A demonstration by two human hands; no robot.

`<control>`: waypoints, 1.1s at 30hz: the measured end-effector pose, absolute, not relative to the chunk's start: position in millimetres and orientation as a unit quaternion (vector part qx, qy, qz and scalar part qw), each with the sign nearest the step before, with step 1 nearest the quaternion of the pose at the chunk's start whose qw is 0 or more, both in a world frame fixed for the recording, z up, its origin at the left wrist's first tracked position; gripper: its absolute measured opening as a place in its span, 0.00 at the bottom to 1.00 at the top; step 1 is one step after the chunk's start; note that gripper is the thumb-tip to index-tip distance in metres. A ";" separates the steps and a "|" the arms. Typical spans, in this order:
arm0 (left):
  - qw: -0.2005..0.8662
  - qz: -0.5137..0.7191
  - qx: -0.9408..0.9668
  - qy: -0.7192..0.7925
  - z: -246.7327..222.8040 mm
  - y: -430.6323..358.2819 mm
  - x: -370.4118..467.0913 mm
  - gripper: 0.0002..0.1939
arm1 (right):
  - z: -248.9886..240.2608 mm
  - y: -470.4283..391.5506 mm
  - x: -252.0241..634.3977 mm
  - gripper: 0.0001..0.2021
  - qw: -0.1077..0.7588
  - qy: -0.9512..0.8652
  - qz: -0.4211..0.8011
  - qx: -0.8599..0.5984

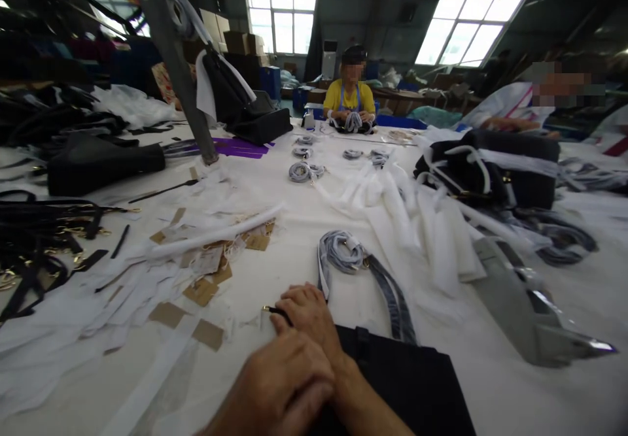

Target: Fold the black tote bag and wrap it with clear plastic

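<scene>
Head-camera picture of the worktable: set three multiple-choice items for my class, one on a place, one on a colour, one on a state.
1. Where does the coiled grey strap lie?
A. beyond the hands, on the table
B. on the floor
C. inside a box

2. What colour is the top of the person seated at the far end?
A. red
B. yellow
C. green

3. How do the person's own hands sit?
A. wide apart
B. raised in the air
C. close together on a black bag

Answers: 1 A, the strap rests on the white table. 2 B, the top is yellow. 3 C, the left hand and right hand meet at the black bag.
</scene>
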State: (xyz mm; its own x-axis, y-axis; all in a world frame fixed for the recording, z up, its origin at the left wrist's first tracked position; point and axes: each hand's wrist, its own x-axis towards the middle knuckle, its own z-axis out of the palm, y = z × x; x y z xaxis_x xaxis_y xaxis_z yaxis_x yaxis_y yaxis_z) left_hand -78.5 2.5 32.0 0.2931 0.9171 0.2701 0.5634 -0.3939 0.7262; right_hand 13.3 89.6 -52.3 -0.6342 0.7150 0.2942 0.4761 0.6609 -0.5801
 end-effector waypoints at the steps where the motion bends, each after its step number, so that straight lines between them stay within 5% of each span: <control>1: 0.258 0.341 0.751 0.504 36.6 21.4 -83.5 0.10 | -52.6 89.5 13.0 0.07 0.254 -0.877 0.226 -0.339; 12: 0.036 0.069 0.864 0.498 -5.8 175.4 -44.7 0.16 | -46.4 85.3 12.9 0.14 0.322 -0.873 0.243 -0.274; 18: -0.057 0.043 0.890 0.450 -18.9 201.9 -29.9 0.11 | -34.8 85.2 12.1 0.21 0.312 -0.876 0.258 -0.262; 25: -0.058 0.058 0.888 0.453 -20.4 211.7 -10.6 0.11 | -36.7 85.6 10.1 0.23 0.314 -0.884 0.234 -0.255; 33: 0.024 0.135 0.846 0.515 6.7 185.0 -57.5 0.19 | -41.3 86.6 13.8 0.10 0.229 -0.902 0.248 -0.268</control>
State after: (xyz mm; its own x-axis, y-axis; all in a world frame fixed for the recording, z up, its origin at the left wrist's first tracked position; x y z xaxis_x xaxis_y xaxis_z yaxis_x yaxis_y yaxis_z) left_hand -57.5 185.0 6.7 0.4327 0.8783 0.2033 0.8654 -0.4679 0.1795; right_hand 13.8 86.6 -41.3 -0.7509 0.5979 0.2804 0.3707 0.7330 -0.5704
